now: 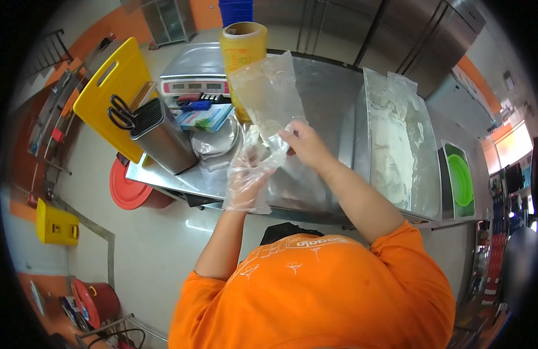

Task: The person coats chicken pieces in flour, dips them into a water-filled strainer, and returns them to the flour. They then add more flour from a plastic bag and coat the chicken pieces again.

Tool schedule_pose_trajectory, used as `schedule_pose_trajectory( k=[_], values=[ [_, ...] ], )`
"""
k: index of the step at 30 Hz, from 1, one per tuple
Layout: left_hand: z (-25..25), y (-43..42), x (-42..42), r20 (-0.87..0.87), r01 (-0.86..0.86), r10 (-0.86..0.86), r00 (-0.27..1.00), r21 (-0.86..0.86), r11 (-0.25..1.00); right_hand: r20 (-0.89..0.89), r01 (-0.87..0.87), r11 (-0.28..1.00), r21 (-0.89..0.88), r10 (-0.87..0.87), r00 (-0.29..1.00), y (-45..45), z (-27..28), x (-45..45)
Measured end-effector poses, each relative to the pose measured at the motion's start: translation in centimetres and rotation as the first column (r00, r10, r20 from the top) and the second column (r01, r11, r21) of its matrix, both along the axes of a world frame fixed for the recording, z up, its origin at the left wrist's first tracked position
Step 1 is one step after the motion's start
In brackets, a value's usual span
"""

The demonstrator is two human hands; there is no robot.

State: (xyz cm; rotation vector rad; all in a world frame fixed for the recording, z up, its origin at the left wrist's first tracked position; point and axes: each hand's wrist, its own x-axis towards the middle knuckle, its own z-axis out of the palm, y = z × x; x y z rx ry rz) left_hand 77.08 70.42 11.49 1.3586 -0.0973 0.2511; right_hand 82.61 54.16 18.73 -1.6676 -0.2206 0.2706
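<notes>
A loose, clear plastic glove (238,195) covers my left hand (251,171) down to the wrist. Its crinkled film blurs the fingers, so their pose is unclear. My right hand (306,145) is bare and closed, pinching clear plastic film beside the left fingertips. From there a flat, thin piece of clear plastic (272,87) stands up and away from me; it may be a second glove, but its outline is not distinct. Behind it rises a tall yellow roll of wrap (244,43). Both hands are above the steel table (321,87).
Left on the table are a knife block (164,136) with scissors (122,113), a yellow cutting board (115,87), a scale (196,70) and a foil-like round item (215,139). Right stands a floury metal tray (391,151) and a green basket (459,180). A red bin (129,186) is below.
</notes>
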Motion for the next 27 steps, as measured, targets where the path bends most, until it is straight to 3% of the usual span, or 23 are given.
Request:
schedule_pose_trajectory(
  k=[2,3,6,9,12,15,18,21,24,27],
  values=[
    [0.9,-2.0,-0.1,-0.045,0.086,-0.094,0.995,-0.15,0.985,-0.076,-0.03,0.994,0.109,0.039,0.996,0.3,-0.7,-0.8],
    [1.8,-2.3,0.3,-0.073,0.209,-0.232,0.97,-0.24,0.948,-0.13,-0.089,0.988,0.129,0.105,0.986,0.0,-1.1,-1.0],
    [1.3,-2.6,0.5,-0.092,0.146,-0.187,0.978,-0.338,0.93,-0.094,0.005,0.953,0.303,0.025,0.995,-0.4,-2.9,-1.5],
    [-0.2,-1.3,0.6,-0.202,0.076,-0.158,0.967,-0.36,0.93,0.009,0.181,0.969,0.168,-0.185,0.983,-0.4,-5.4,-1.9],
    [-0.1,-0.4,0.7,-0.279,0.063,-0.122,0.953,-0.212,0.975,-0.194,-0.036,0.972,0.234,0.083,0.977,-0.5,-8.0,-1.7],
    [-1.2,0.7,0.8,-0.246,0.031,-0.092,0.965,-0.244,0.969,-0.149,0.03,0.984,0.178,-0.003,0.989,0.6,-8.5,-1.6],
    [0.9,1.5,-0.1,-0.333,-0.033,-0.006,0.943,-0.112,0.993,0.031,0.098,0.995,0.022,-0.099,0.995,0.9,-7.9,-1.2],
    [0.4,2.3,-0.4,-0.366,-0.049,0.001,0.931,-0.12,0.992,0.108,0.078,0.97,-0.228,-0.054,0.993,1.0,-6.4,-1.3],
    [0.9,2.1,-0.9,-0.253,-0.168,0.154,0.955,-0.033,0.985,0.261,0.239,0.957,-0.163,-0.192,0.946,1.0,-9.2,0.5],
    [-0.4,3.9,-0.8,-0.387,-0.189,0.222,0.895,0.122,0.974,0.201,0.271,0.92,-0.283,-0.22,0.955,0.2,-8.3,1.3]
  ],
)
